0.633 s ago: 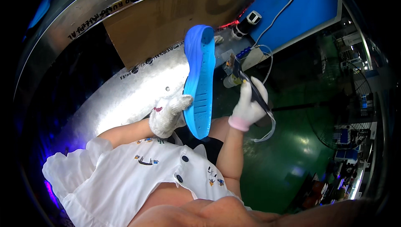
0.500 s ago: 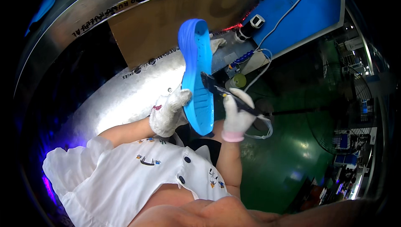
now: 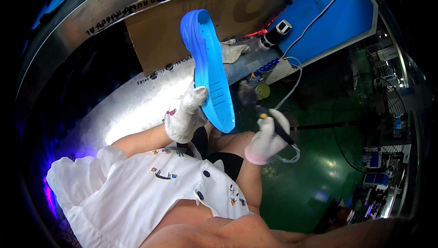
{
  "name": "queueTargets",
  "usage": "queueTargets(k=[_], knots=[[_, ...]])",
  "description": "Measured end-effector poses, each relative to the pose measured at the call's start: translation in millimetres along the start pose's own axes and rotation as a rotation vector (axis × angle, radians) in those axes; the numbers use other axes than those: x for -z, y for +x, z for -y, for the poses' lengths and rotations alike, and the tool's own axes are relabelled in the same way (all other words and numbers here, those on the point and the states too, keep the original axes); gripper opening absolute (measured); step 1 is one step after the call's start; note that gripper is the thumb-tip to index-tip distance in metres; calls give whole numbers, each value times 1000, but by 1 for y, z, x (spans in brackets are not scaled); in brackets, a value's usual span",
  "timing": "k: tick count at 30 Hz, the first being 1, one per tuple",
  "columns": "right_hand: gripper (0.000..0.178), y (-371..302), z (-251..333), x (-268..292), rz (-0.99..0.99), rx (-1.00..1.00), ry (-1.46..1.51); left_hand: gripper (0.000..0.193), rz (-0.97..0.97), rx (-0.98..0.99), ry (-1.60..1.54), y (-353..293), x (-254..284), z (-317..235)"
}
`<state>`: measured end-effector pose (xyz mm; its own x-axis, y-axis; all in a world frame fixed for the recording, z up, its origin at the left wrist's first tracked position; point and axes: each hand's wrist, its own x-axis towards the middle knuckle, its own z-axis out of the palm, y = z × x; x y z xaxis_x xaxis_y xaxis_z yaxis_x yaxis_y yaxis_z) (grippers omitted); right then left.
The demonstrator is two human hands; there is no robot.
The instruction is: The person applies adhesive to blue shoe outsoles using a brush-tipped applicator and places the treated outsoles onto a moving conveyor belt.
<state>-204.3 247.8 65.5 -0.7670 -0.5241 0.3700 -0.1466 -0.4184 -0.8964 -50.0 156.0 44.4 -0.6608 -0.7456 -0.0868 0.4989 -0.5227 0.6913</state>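
A blue shoe sole (image 3: 212, 74), purple-blue toward its far end, stands tilted over the table edge with its hollow inner side facing right. My gloved left hand (image 3: 183, 118) is closed on the sole's near left edge. To the right of it and apart from it, my gloved right hand (image 3: 267, 141) grips a black brush (image 3: 284, 131) by its handle. The brush has a yellow spot near the fingers and a pale cord at its rear. Its head is smeared by motion.
A pale worktable (image 3: 130, 102) lies under the sole, with a cardboard sheet (image 3: 155, 43) behind. At the back are a loose white glove (image 3: 235, 52), a black-and-white cylinder (image 3: 276, 33), a blue jointed hose (image 3: 267, 67) and a blue panel (image 3: 328, 15). A fan (image 3: 372, 120) stands right.
My right hand has drawn the brush off the sole, to the right and slightly nearer. The sole has shifted a little away and its far end has swung left, still in my left hand.
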Motion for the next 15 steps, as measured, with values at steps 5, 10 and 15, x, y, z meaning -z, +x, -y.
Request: queueTargets(k=[5,10,15], knots=[[22,4,-11,8,68,94,-295,71,-79,-46,59,-2,5,-3],[20,-5,1,7,295,47,-278,54,-13,-115,-74,5,25,8],[20,3,-2,14,22,-16,-60,47,173,-71,-68,5,29,4]])
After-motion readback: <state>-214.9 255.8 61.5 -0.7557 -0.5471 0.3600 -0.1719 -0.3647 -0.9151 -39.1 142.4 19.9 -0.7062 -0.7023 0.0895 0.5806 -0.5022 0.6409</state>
